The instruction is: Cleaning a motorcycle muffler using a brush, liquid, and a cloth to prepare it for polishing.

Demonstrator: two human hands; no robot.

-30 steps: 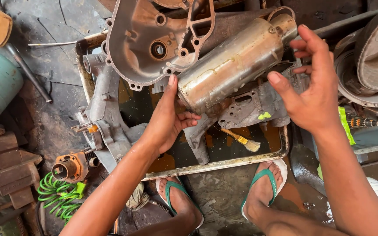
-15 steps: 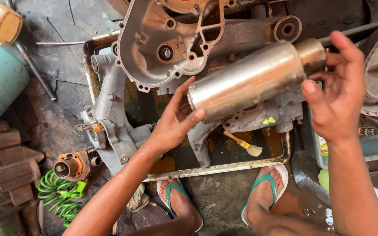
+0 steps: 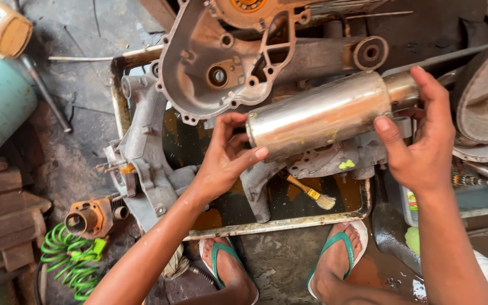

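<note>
Shiny cylindrical steel muffler [image 3: 326, 113]: held level above a rusty rectangular metal tray [image 3: 289, 225], left hand [image 3: 224, 155] grasping its blunt end, right hand [image 3: 419, 144] clasping its narrow neck. Grey cast-aluminium engine casing [image 3: 210, 62]: leaning behind. Small wooden-handled paintbrush [image 3: 312, 194]: lying in tray below muffler.

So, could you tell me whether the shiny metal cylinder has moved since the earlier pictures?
Yes. The shiny metal cylinder has swung from steeply tilted to nearly level against the grey engine casing, gripped at its ends by the left hand and right hand.
</note>
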